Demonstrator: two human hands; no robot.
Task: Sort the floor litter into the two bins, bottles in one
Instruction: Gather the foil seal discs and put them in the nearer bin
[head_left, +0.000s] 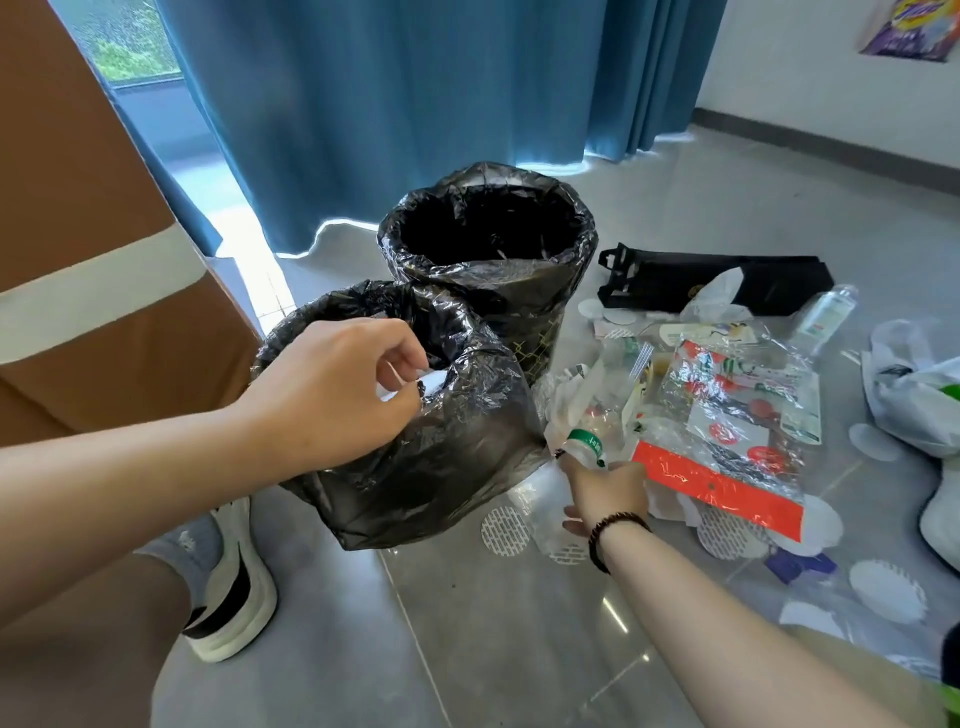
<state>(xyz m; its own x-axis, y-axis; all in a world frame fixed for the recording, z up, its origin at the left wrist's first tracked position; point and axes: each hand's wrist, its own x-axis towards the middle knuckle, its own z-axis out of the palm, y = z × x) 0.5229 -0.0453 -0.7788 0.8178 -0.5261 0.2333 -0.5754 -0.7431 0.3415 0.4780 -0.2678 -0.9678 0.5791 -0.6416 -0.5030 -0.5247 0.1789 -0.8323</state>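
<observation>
Two bins lined with black bags stand on the grey floor, the near bin (457, 467) in front of the far bin (519, 291). My left hand (337, 389) pinches the near bin's liner at its rim. Low to the right, my right hand (605, 493) grips a clear plastic bottle (584, 449) with a green label at the edge of the litter pile. A second clear bottle (826, 314) lies on the floor further right.
Clear wrappers with red print (727, 415), white paper discs (504, 530), a black bag (701, 283) and a white plastic bag (914, 395) cover the floor to the right. A brown cardboard box (78, 260) stands left, blue curtains behind. My shoe (234, 587) is beside the near bin.
</observation>
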